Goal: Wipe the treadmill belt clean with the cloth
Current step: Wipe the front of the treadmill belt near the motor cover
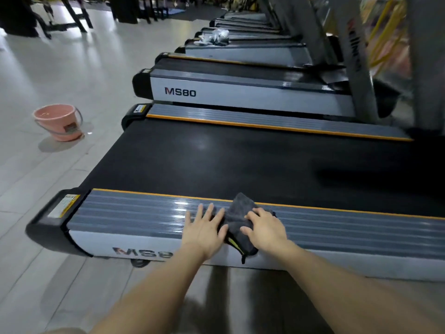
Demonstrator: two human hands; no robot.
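Note:
A dark grey cloth (237,212) with a yellow tag lies folded on the near grey side rail (134,210) of the treadmill, one corner reaching the orange trim. My right hand (266,229) rests on the cloth's right part, fingers bent over it. My left hand (204,227) lies flat on the rail just left of the cloth, fingers spread, thumb touching the cloth's edge. The black treadmill belt (240,160) stretches beyond the rail, with a faint light reflection on it.
A pink bucket (59,124) with water stands on the tiled floor at the left, a wet patch beside it. More MS80 treadmills (240,92) line up behind. A crumpled grey cloth (215,37) lies on a far treadmill. Upright posts (356,68) rise at the right.

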